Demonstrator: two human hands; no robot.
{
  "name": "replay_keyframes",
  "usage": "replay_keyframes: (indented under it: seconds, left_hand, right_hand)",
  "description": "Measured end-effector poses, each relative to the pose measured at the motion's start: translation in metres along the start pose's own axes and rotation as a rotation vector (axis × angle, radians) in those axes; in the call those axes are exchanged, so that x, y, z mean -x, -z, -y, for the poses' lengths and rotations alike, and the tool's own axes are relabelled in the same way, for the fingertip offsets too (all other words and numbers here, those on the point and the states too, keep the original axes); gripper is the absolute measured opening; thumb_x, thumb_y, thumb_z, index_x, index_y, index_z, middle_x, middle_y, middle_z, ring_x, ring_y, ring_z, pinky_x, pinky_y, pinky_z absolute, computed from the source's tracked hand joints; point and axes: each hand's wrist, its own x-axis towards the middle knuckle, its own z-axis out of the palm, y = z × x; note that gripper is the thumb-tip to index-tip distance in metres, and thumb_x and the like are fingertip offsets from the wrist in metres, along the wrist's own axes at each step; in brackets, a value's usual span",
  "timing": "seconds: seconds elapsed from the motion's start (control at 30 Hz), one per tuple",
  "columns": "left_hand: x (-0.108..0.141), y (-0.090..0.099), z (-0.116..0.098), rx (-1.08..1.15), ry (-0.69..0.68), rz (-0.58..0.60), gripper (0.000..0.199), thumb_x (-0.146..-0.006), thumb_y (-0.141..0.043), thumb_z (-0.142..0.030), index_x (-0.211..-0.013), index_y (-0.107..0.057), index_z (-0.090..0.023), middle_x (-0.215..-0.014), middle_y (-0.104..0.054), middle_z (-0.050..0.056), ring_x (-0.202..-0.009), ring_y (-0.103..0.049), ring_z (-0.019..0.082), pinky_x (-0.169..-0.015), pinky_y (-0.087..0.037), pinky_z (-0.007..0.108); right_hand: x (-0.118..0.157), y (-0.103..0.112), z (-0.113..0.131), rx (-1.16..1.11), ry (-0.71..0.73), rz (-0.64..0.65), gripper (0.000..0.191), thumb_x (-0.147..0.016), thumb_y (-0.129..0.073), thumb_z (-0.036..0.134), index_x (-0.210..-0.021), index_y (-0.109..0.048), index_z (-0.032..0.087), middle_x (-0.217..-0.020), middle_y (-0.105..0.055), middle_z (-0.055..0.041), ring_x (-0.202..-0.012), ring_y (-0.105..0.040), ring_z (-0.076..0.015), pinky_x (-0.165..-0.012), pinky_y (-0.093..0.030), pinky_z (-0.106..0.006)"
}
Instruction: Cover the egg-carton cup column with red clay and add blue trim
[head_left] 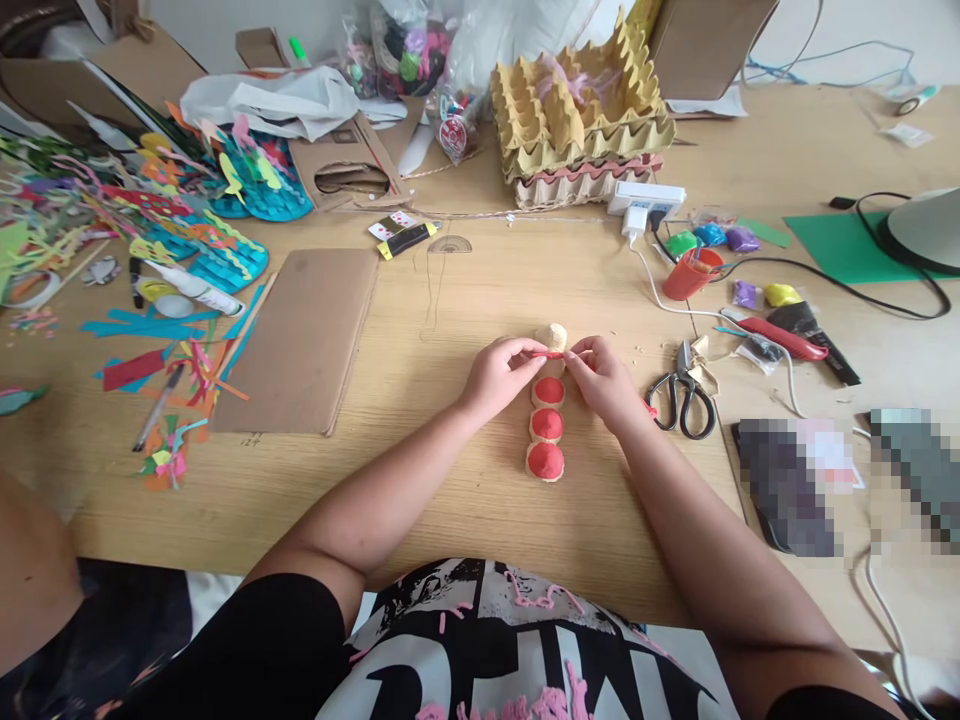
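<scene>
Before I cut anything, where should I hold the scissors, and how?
Probably by the black handle loops, coming from the near side. The scissors lie with the loops toward the person and the blades pointing away, so fingers should stay clear of the cutting end.

Looks smooth and wooden across the tabletop, rough and pulpy on the egg trays, matt on the red domes.
</scene>
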Motion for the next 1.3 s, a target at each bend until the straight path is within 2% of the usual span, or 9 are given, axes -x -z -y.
replay_keyframes:
  seconds: [0.13, 0.23, 0.6, 0.77, 0.83, 0.97, 1.13, 1.23, 1.3]
  left_hand:
    - [0.000, 0.001, -0.003, 0.024, -0.089, 0.011, 0.022, -0.099, -0.079, -0.017, -0.117, -0.089, -0.024, -0.113, -0.087, 0.007, -0.095, -0.078, 0.017, -0.092, -0.064, 0.032]
    - [-0.001, 0.001, -0.005, 0.035, -0.131, 0.041, 0.014, -0.101, -0.082, -0.023, -0.112, -0.090, -0.024, -0.110, -0.086, 0.008, -0.100, -0.079, 0.018, -0.094, -0.064, 0.033]
    - [-0.002, 0.002, -0.010, 0.035, -0.056, 0.051, 0.011, -0.102, -0.080, -0.024, -0.107, -0.090, -0.024, -0.111, -0.087, 0.008, -0.102, -0.080, 0.019, -0.095, -0.065, 0.034]
    - [0.001, 0.002, -0.015, 0.119, -0.035, 0.067, 0.012, -0.100, -0.084, -0.030, -0.109, -0.087, -0.023, -0.116, -0.085, 0.008, -0.107, -0.079, 0.020, -0.097, -0.065, 0.034]
    - [0.001, 0.001, -0.015, 0.193, 0.017, 0.071, 0.021, -0.098, -0.088, -0.035, -0.115, -0.085, -0.024, -0.127, -0.083, 0.010, -0.119, -0.078, 0.022, -0.098, -0.065, 0.033]
    - [0.002, -0.001, -0.012, 0.362, 0.192, 0.033, 0.057, -0.090, -0.099, -0.044, -0.135, -0.068, -0.027, -0.150, -0.073, 0.012, -0.140, -0.073, 0.025, -0.104, -0.065, 0.034]
    - [0.005, -0.006, -0.021, 0.662, 0.407, 0.086, 0.079, -0.083, -0.105, -0.050, -0.139, -0.054, -0.029, -0.129, -0.082, 0.009, -0.123, -0.080, 0.026, -0.109, -0.063, 0.045]
    - [0.008, -0.005, -0.034, 0.818, 0.473, 0.087, 0.085, -0.080, -0.107, -0.057, -0.140, -0.055, -0.027, -0.122, -0.086, 0.006, -0.116, -0.082, 0.025, -0.109, -0.060, 0.045]
    - [0.008, -0.004, -0.040, 0.892, 0.518, 0.099, 0.086, -0.075, -0.110, -0.054, -0.138, -0.058, -0.026, -0.115, -0.087, 0.004, -0.111, -0.082, 0.024, -0.107, -0.059, 0.043]
  right_hand:
    - [0.003, -0.001, 0.008, -0.002, -0.090, -0.025, 0.044, -0.089, -0.083, 0.065, -0.099, -0.061, 0.028, -0.074, -0.068, 0.0048, -0.056, -0.039, -0.0122, -0.053, -0.027, -0.028]
    - [0.003, -0.002, 0.009, -0.078, -0.116, -0.005, 0.048, -0.084, -0.089, 0.064, -0.097, -0.061, 0.028, -0.068, -0.062, 0.0072, -0.054, -0.038, -0.0116, -0.052, -0.026, -0.027]
    - [0.002, -0.004, 0.012, -0.467, -0.232, 0.086, 0.073, -0.058, -0.110, 0.062, -0.092, -0.055, 0.027, -0.066, -0.046, 0.0114, -0.056, -0.034, -0.0081, -0.053, -0.020, -0.025]
    - [0.002, -0.005, 0.012, -0.550, -0.197, 0.148, 0.077, -0.055, -0.112, 0.064, -0.089, -0.055, 0.027, -0.067, -0.038, 0.0113, -0.060, -0.027, -0.0093, -0.054, -0.017, -0.026]
    - [0.003, -0.004, 0.012, -0.557, -0.168, 0.173, 0.074, -0.059, -0.111, 0.066, -0.089, -0.055, 0.027, -0.069, -0.037, 0.0102, -0.061, -0.025, -0.0106, -0.055, -0.017, -0.026]
    - [0.004, -0.001, 0.014, -0.572, -0.119, 0.203, 0.071, -0.064, -0.110, 0.064, -0.091, -0.055, 0.028, -0.074, -0.041, 0.0082, -0.062, -0.023, -0.0114, -0.055, -0.018, -0.027]
    - [0.006, 0.000, 0.018, -0.630, -0.091, 0.211, 0.071, -0.064, -0.112, 0.062, -0.089, -0.055, 0.027, -0.076, -0.048, 0.0079, -0.061, -0.023, -0.0103, -0.053, -0.018, -0.026]
    - [0.007, -0.001, 0.018, -0.670, -0.083, 0.237, 0.069, -0.065, -0.114, 0.059, -0.088, -0.056, 0.026, -0.072, -0.047, 0.0090, -0.060, -0.023, -0.0093, -0.051, -0.020, -0.024]
    - [0.007, -0.002, 0.018, -0.713, -0.089, 0.242, 0.069, -0.063, -0.116, 0.055, -0.087, -0.058, 0.025, -0.072, -0.050, 0.0089, -0.059, -0.024, -0.0077, -0.051, -0.020, -0.023]
